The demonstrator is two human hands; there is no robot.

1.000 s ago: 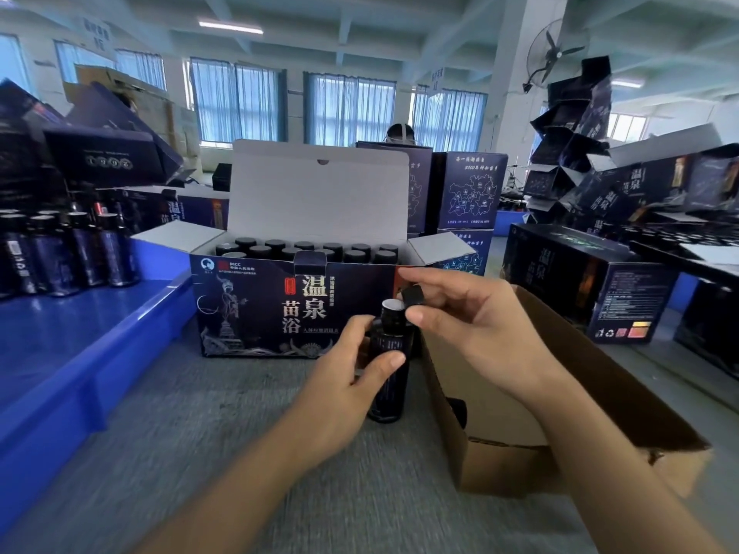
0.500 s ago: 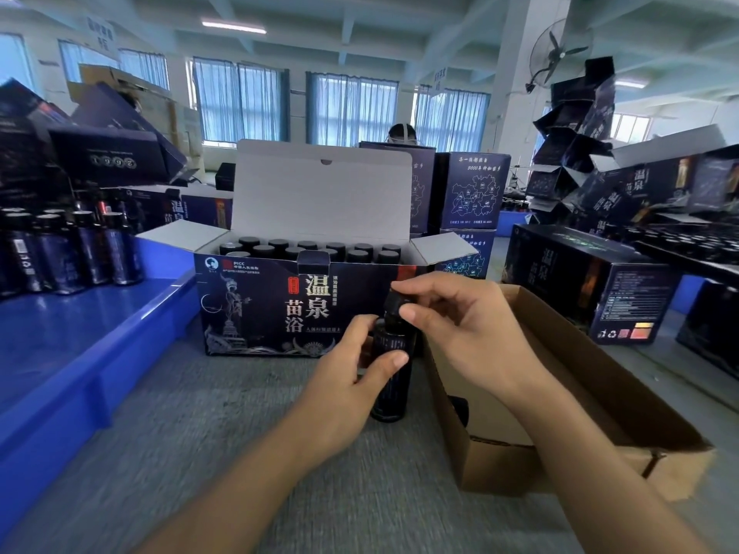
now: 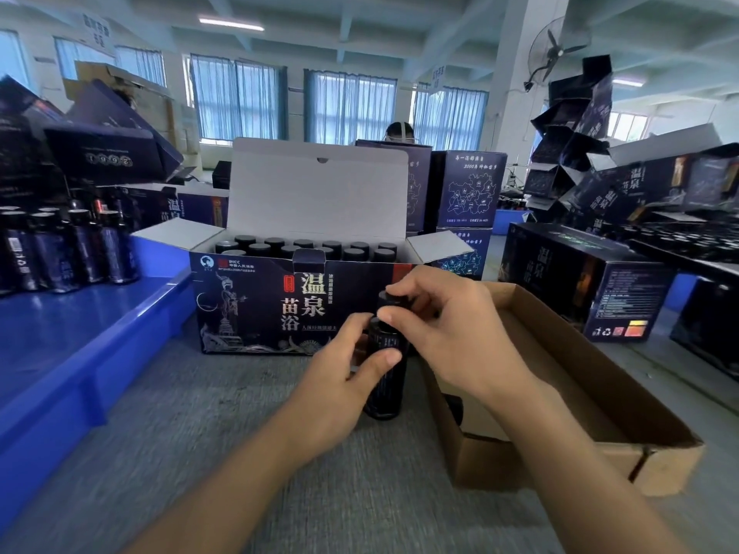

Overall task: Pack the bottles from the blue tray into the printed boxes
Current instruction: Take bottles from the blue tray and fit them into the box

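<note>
A dark bottle (image 3: 384,387) stands upright on the grey table in front of the open printed box (image 3: 256,309). My left hand (image 3: 344,377) grips the bottle's body. My right hand (image 3: 448,329) pinches the black cap (image 3: 394,298) on the bottle's neck. The printed box holds several black-capped bottles (image 3: 304,249) in rows, its white lid standing up behind them. The blue tray (image 3: 76,353) lies at the left, with several more dark bottles (image 3: 68,249) at its far end.
An open brown cardboard box (image 3: 560,401) sits right of the bottle, under my right arm. Closed printed boxes (image 3: 580,281) stand at the right and behind. Folded printed boxes are stacked at the far left and far right. A person sits behind the open box.
The cap, held above the bottle's white mouth a second ago, now sits on the neck under my right fingers. My left hand stays on the bottle.
</note>
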